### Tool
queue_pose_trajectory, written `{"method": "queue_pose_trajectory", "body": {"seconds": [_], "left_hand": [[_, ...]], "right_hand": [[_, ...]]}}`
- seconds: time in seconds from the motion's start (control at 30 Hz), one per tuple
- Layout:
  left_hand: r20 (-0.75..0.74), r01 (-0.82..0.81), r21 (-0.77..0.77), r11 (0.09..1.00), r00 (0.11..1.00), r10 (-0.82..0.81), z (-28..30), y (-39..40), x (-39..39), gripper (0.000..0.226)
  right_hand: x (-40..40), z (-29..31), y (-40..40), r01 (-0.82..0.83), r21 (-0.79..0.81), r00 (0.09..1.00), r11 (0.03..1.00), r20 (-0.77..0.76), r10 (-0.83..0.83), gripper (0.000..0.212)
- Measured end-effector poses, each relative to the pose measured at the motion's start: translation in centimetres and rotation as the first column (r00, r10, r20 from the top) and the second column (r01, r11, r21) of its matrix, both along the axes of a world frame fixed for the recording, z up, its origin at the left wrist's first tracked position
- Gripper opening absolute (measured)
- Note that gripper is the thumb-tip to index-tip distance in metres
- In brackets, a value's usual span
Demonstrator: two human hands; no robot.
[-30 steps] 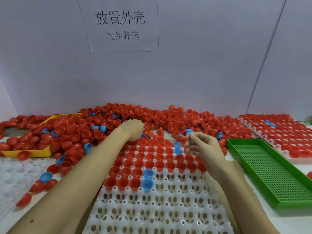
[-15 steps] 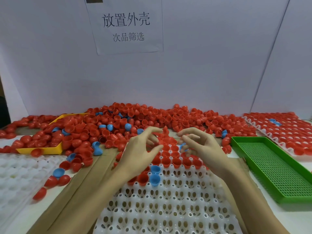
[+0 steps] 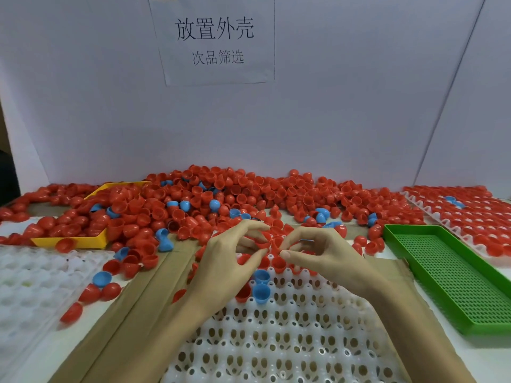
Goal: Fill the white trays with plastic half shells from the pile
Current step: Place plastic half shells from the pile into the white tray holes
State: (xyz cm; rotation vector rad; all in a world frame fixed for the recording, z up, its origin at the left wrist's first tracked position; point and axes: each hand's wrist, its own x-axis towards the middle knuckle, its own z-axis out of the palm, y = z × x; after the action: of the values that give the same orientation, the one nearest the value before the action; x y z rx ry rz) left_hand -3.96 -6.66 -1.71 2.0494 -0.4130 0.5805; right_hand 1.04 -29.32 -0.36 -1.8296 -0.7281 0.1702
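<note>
A big pile of red and blue half shells (image 3: 221,200) lies along the back of the table. The white tray (image 3: 290,341) in front of me has shells in its far rows, among them two blue shells (image 3: 261,293); its near rows are bare. My left hand (image 3: 229,264) and my right hand (image 3: 329,258) meet over the tray's far rows, fingertips almost touching. My left hand pinches a red half shell (image 3: 263,240) between thumb and fingers. My right hand's curled fingers hold a blue half shell (image 3: 307,240), of which only the rim shows.
A second white tray (image 3: 33,280) sits at the left with loose shells (image 3: 99,291) beside it. A yellow tray (image 3: 69,241) is half buried in the pile. At the right are a green mesh tray (image 3: 448,275) and a shell-filled white tray (image 3: 470,214). Brown cardboard (image 3: 143,294) lies under the middle tray.
My left hand has come back from the pile holding a shell and met my right hand over the tray's far rows. The view has tilted up a little.
</note>
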Motion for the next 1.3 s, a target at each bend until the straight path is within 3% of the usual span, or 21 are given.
{"method": "queue_pose_trajectory", "body": {"seconds": [0.3, 0.5, 0.63, 0.7, 0.8, 0.93, 1.03, 1.1, 1.2, 1.3], "left_hand": [[-0.050, 0.176, -0.050, 0.983, 0.983, -0.178, 0.4, 0.2, -1.0, 0.028], [-0.069, 0.188, -0.198, 0.962, 0.976, -0.205, 0.4, 0.0, -0.5, 0.021], [-0.141, 0.218, -0.145, 0.965, 0.961, -0.239, 0.1, 0.4, -0.4, 0.014], [-0.166, 0.227, -0.069, 0.971, 0.958, -0.236, -0.2, 0.3, -0.5, 0.010], [-0.082, 0.235, 0.171, 0.957, 0.971, -0.224, -1.1, -0.4, -0.9, 0.009], [0.033, 0.155, 0.469, 0.869, 0.981, -0.193, -1.9, -1.0, -1.2, 0.023], [0.071, 0.130, 0.554, 0.822, 0.977, -0.203, -1.9, -0.7, -1.1, 0.040], [0.028, 0.167, 0.553, 0.816, 0.975, -0.219, -1.7, -0.6, -1.2, 0.049], [-0.003, 0.209, 0.501, 0.840, 0.971, -0.239, -1.4, -0.5, -1.1, 0.043], [-0.084, 0.258, 0.270, 0.928, 0.966, -0.244, -1.1, 0.2, -0.5, 0.032]], "right_hand": [[0.3, 0.0, -0.4, 0.014, 0.011, 1.000, 1.000, -0.008, -0.014, 0.011], [0.3, -0.3, -0.3, -0.043, -0.043, 0.998, 0.998, -0.047, 0.041, 0.012], [0.5, -0.3, -0.7, -0.052, -0.065, 0.998, 0.997, -0.031, 0.050, 0.013], [0.8, -0.2, -1.2, -0.014, -0.068, 1.000, 0.998, -0.015, 0.013, 0.017], [1.3, 0.0, -2.1, 0.126, -0.006, 0.992, 0.992, 0.004, -0.126, 0.018], [2.0, -0.3, -2.8, 0.239, 0.056, 0.971, 0.969, -0.039, -0.237, 0.017], [2.3, -0.6, -2.8, 0.256, 0.058, 0.966, 0.965, -0.045, -0.254, 0.017], [2.4, -0.8, -2.7, 0.252, 0.064, 0.967, 0.966, -0.054, -0.249, 0.017], [2.4, -0.9, -2.8, 0.256, 0.062, 0.966, 0.965, -0.062, -0.252, 0.018], [2.6, -1.0, -2.9, 0.287, 0.076, 0.956, 0.955, -0.084, -0.281, 0.019]]}}
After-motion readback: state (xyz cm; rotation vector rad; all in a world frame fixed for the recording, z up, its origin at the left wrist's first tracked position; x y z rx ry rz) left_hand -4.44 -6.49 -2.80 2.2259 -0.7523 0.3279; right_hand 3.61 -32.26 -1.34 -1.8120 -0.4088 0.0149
